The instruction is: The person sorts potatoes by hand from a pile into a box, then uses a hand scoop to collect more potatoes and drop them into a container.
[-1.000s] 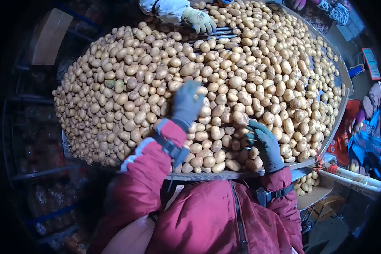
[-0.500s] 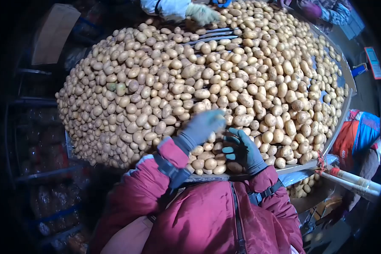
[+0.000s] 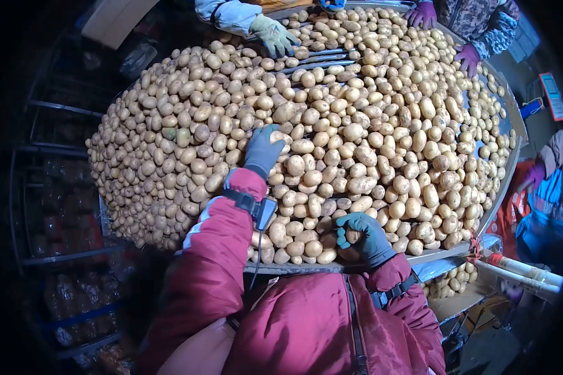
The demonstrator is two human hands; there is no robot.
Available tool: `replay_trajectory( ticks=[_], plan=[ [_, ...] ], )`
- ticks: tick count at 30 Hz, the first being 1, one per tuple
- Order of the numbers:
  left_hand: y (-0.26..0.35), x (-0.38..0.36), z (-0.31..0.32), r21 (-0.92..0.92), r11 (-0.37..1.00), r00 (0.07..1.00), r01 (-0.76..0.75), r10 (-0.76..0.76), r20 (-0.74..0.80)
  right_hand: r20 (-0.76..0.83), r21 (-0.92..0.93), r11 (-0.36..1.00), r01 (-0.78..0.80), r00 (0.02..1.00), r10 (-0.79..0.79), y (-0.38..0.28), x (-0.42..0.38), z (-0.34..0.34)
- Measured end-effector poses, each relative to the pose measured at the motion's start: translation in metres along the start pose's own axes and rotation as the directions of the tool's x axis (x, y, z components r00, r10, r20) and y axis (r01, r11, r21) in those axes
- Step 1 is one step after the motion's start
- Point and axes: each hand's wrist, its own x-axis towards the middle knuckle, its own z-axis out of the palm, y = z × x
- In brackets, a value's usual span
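Potato (image 3: 280,138) sits within the left grip (image 3: 264,152), another potato (image 3: 353,236) within the right grip (image 3: 369,239).

left grip (image 3: 264,150) back out around a potato (image 3: 281,137), right grip (image 3: 366,237) curled, seemingly on another

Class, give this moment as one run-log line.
left hand: holding potato | right hand: curled round another potato | potatoes: heaped across table | co-worker's pale glove: on far side
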Motion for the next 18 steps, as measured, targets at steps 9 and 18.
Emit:
replay_trajectory(
  ticks=[9,18],
  plan=[
    [0.049,-0.041,-0.028,-0.779,0.268,0.822,0.567,-0.123,0.556,0.162,-0.14,0.989,0.042,0.987,-0.019,-0.033,-0.004,0.01],
    [0.1,-0.116,0.0,-0.616,0.787,0.794,-0.006,0.378,0.476,0.206,0.559,0.755,-0.342,0.94,0.273,-0.031,0.006,0.037]
  ],
)
